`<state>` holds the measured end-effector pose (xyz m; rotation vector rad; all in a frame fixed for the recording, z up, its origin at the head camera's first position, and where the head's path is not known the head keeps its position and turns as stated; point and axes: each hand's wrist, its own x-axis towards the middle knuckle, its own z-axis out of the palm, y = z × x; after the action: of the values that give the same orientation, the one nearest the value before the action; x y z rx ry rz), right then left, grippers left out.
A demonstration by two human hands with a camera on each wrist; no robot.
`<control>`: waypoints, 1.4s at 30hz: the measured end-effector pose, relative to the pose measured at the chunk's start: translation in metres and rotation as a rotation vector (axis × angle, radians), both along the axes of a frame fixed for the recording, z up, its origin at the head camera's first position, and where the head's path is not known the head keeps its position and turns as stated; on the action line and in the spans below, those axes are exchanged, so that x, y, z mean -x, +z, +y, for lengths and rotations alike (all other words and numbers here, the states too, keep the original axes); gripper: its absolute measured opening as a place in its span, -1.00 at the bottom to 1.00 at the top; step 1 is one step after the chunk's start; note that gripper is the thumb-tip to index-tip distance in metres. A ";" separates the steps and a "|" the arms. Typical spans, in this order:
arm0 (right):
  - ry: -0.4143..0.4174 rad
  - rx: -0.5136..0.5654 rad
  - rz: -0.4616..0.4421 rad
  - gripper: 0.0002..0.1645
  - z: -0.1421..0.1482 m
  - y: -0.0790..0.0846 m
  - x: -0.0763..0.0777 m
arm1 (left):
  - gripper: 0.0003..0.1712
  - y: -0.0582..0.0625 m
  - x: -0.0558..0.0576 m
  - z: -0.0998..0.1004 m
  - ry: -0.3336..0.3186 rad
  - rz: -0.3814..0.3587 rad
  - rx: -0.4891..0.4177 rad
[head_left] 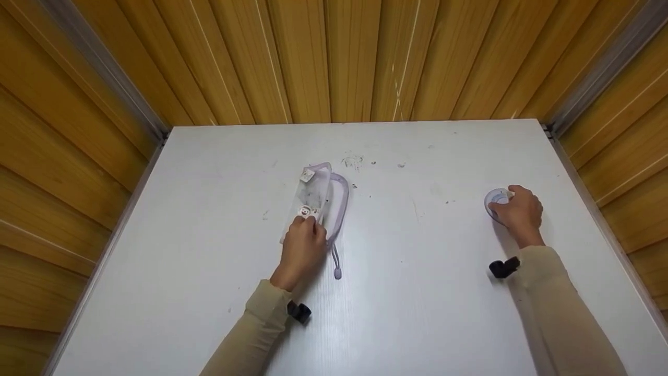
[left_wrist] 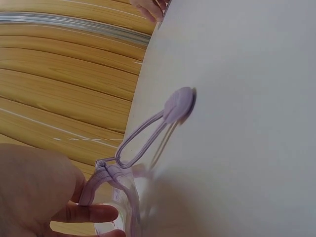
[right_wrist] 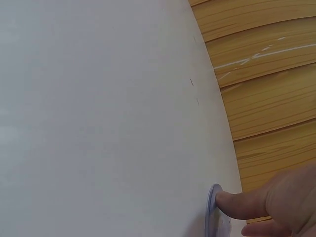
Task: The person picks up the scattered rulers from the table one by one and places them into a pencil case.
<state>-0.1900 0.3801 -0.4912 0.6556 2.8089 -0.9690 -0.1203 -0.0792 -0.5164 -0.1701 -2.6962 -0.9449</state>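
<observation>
A see-through pouch (head_left: 312,194) with lilac zip edging lies near the middle of the table in the head view. My left hand (head_left: 303,244) grips its near end, close to a small round printed face on the clear plastic. From that end a lilac cord loop with a zip pull (left_wrist: 178,104) reaches over the tabletop in the left wrist view. Far to the right, my right hand (head_left: 521,211) holds a round, flat, pale blue disc (head_left: 492,200) by its edge. In the right wrist view the thumb presses the rim of the disc (right_wrist: 211,210), which stands tilted; its lower part is cut off.
The white table (head_left: 407,313) carries dark scuffs and marks behind the pouch. Wood-look panel walls (head_left: 349,62) close it in at the back and both sides, with metal posts at the rear corners. A small black device sits at each wrist.
</observation>
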 end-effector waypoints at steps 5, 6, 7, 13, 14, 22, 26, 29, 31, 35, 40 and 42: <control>0.009 0.022 0.026 -0.11 0.000 0.002 0.001 | -0.79 0.000 0.001 -0.001 0.003 0.031 0.019; 0.011 0.030 0.032 -0.11 0.001 0.002 0.001 | -0.80 0.000 0.000 -0.001 0.002 0.034 0.022; 0.012 0.038 0.036 -0.11 0.001 0.002 0.001 | -0.80 0.000 0.000 -0.001 -0.002 0.034 0.022; 0.022 0.048 0.026 -0.15 0.003 0.001 0.002 | -0.80 -0.001 0.000 0.001 -0.001 0.027 0.011; 0.025 0.047 0.025 -0.16 0.003 0.001 0.002 | -0.80 -0.001 0.000 0.001 0.000 0.026 0.008; 0.033 0.047 0.015 -0.10 0.001 0.001 -0.001 | -0.80 -0.001 -0.001 0.001 0.006 0.021 0.010; 0.045 0.031 0.022 0.02 -0.002 0.000 -0.003 | -0.80 -0.001 0.000 0.001 0.007 0.022 0.011; 0.056 0.013 0.030 0.03 -0.003 -0.001 -0.003 | -0.80 -0.001 0.001 0.001 0.007 0.021 0.011; 0.064 0.008 0.033 0.02 -0.003 -0.001 -0.002 | -0.80 -0.001 0.001 0.001 0.009 0.021 0.013; 0.078 0.007 0.041 0.01 -0.002 -0.001 0.000 | -0.78 -0.001 0.001 0.000 0.005 0.022 0.017; 0.071 0.028 0.029 0.01 -0.001 -0.001 0.001 | -0.75 -0.002 0.001 0.000 0.001 0.043 0.022; 0.065 0.034 0.023 0.02 -0.002 -0.001 0.001 | -0.75 -0.002 0.001 0.000 0.003 0.042 0.018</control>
<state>-0.1912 0.3785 -0.4917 0.5495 2.8079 -1.0165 -0.1211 -0.0787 -0.5182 -0.1869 -2.6669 -0.9057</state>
